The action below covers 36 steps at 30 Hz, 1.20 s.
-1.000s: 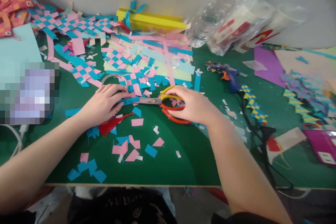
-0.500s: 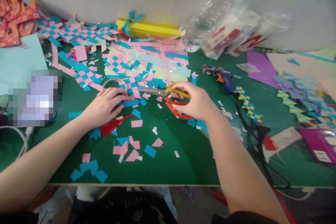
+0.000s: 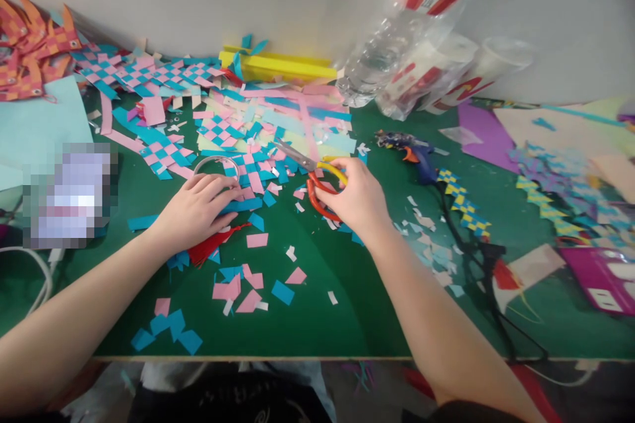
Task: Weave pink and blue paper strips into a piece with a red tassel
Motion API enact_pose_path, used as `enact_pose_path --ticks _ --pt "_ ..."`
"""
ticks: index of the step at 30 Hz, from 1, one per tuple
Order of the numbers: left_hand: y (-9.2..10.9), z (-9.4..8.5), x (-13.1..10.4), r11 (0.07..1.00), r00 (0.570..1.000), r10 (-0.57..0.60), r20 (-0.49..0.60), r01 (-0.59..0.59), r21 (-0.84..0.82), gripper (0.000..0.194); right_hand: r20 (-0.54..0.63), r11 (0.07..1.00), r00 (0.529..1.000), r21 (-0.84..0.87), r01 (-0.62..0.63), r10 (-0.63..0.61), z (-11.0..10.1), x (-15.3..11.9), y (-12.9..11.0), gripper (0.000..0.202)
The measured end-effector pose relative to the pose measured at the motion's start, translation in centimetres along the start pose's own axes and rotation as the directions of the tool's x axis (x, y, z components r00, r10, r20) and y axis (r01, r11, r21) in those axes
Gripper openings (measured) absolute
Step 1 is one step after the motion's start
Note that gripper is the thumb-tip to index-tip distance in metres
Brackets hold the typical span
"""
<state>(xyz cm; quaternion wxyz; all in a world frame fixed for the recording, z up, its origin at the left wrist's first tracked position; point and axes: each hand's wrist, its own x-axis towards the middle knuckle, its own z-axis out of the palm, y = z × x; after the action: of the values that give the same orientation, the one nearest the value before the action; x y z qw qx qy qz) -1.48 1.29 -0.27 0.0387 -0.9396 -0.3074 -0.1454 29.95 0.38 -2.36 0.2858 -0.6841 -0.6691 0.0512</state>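
My right hand is closed around scissors with one yellow and one red handle. Their blades point up and to the left, over the scattered paper. My left hand lies palm down, its fingers stretched over a woven blue and pink paper piece. Just beyond those fingers is a roll of tape lying flat. A red tassel shows beside the left wrist, partly covered. Blue and pink paper scraps are strewn on the green table in front of both hands.
Along the wall lie finished blue and pink woven pieces, a yellow folded paper and a plastic bottle with cups. To the right are a glue gun with its cord and yellow-blue woven strips. A phone lies left.
My right hand has shifted slightly left, and the scissors have swung so their tips point farther up and away. My left hand stays at the woven piece. The view has shifted slightly.
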Motion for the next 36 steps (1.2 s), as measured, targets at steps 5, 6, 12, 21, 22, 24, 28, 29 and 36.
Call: enact_pose_path --ticks 5,6,12,21,22,24,28,29,36 --pt "0.0 -0.4 0.0 0.994 0.995 0.051 -0.09 -0.042 0.101 0.026 0.027 0.998 1.0 0.06 -0.001 -0.001 0.0 0.1 0.1 0.045" --pt "0.0 -0.4 -0.1 0.993 0.994 0.05 -0.097 -0.039 0.114 0.026 0.043 0.998 0.999 0.065 0.005 -0.008 0.0 0.1 0.1 0.046" --pt "0.0 -0.7 -0.1 0.991 0.992 0.027 -0.124 -0.01 0.134 0.024 0.076 0.993 0.992 0.071 0.099 -0.105 -0.1 0.1 -0.1 0.044" --pt "0.0 -0.7 -0.3 0.979 0.993 0.045 -0.113 -0.022 0.202 0.026 0.02 0.981 0.981 0.019 0.192 -0.192 0.4 0.0 0.0 0.036" --pt "-0.1 -0.6 -0.3 0.978 0.992 0.049 -0.112 -0.025 0.205 0.026 0.023 0.98 0.979 0.017 0.2 -0.2 0.4 0.0 0.1 0.036" --pt "-0.3 -0.4 -0.4 0.977 0.99 0.062 -0.123 -0.035 0.21 0.027 0.026 0.977 0.977 0.014 0.211 -0.211 0.5 0.0 0.2 0.036" --pt "-0.4 -0.1 -0.5 0.963 0.984 0.122 -0.129 -0.087 0.254 0.028 0.025 0.974 0.974 0.013 0.225 -0.225 0.6 0.0 0.2 0.036" --pt "-0.3 0.0 -0.4 0.958 0.984 0.133 -0.117 -0.098 0.27 0.028 0.028 0.974 0.973 0.011 0.227 -0.227 0.6 0.0 0.2 0.036" --pt "0.5 -0.3 -0.1 0.94 0.988 0.153 0.012 -0.149 0.307 0.029 0.038 0.972 0.971 0.003 0.237 -0.237 0.9 0.1 0.5 0.039"
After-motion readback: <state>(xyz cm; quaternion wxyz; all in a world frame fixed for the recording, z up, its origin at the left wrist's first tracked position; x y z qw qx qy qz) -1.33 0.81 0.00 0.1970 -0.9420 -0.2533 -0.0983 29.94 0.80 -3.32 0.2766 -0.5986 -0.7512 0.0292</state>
